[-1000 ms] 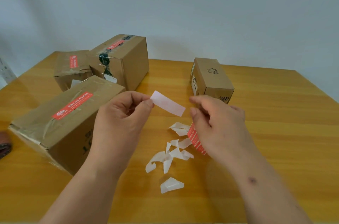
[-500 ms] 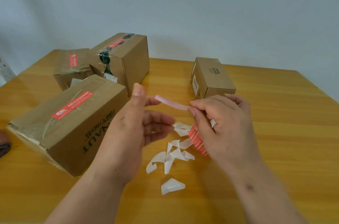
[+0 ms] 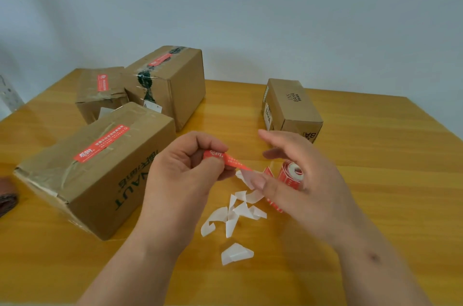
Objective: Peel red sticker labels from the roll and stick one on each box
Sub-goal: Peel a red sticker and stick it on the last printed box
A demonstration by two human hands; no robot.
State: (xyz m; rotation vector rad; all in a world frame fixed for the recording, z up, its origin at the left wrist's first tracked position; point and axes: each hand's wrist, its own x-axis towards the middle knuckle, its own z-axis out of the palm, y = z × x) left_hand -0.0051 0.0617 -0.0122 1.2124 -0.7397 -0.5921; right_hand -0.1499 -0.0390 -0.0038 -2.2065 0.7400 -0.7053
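The red label (image 3: 226, 159) runs lengthwise from my left hand (image 3: 185, 175) down and rightward to my right hand (image 3: 298, 180), held above the table (image 3: 375, 180). My left thumb and forefinger pinch its upper end, other fingers curled. My right thumb presses its lower end, where white backing (image 3: 246, 178) shows; the other right fingers are spread loosely. The roll (image 3: 292, 174) lies behind that hand, on its side. White scraps (image 3: 235, 215) lie scattered just nearer than the label. Left of the label sit three labelled boxes (image 3: 100, 160); beyond the roll, an unlabelled box (image 3: 290, 108). Behind the yellow wooden table, a plain pale wall (image 3: 250, 5).
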